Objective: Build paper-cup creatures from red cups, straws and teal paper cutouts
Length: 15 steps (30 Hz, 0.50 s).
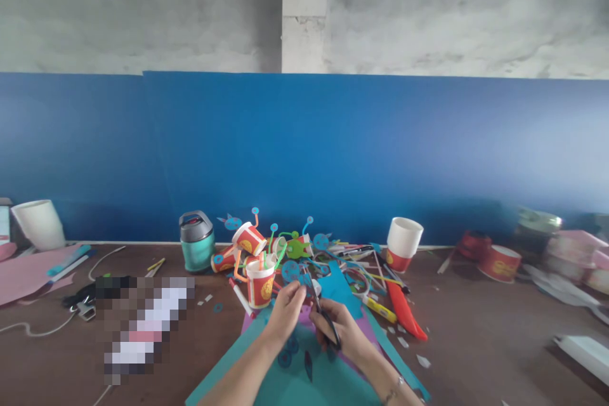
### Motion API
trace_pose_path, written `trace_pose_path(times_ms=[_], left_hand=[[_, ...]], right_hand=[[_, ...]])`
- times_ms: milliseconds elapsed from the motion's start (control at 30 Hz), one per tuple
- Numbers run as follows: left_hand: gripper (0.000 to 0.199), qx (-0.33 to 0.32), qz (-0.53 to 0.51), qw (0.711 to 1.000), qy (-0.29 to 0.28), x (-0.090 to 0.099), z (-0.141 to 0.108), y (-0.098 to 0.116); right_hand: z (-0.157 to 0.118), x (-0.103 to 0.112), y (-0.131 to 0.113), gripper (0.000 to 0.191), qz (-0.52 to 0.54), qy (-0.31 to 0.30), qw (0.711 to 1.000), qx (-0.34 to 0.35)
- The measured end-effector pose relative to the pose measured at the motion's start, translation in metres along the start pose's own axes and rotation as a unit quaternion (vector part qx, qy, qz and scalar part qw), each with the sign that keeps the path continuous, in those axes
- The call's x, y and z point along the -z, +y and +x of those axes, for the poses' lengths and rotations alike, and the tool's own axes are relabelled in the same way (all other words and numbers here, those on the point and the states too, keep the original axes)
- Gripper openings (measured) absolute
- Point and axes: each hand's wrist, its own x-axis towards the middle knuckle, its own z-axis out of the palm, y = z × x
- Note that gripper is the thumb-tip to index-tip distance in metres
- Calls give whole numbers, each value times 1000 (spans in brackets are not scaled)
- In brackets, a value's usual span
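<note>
The right hand (340,323), at lower centre of the frame, is curled round the dark handles of the scissors (332,325), whose blades point up and away. Just beside it, the left hand (287,311) has thumb and fingers drawn together near the blades; whether a small piece sits between them I cannot tell. So the cutting looks to be under way.

Below the hands, on the green sheet (228,371), lie some finished-looking pieces: small round cut-outs (284,358) and a dark pointed oval (309,365), loose and not fixed to anything. A purple sheet (371,330) shows partly under the right wrist.

Farther out, at centre, a red-and-white cup (261,285) stands upright with straws, and behind it a tilted cup (250,239) and a green figure (297,247) appear already made up. White scraps (403,342) litter the desk (471,342) right of centre, while the white cup (405,235) farther right looks undecorated
</note>
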Motion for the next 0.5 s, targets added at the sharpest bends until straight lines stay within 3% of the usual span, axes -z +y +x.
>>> trace_pose_path(times_ms=[500], left_hand=[[33, -11, 18, 998, -59, 3, -2, 8]], right_hand=[[1, 1, 2, 43, 12, 0, 1000, -3]])
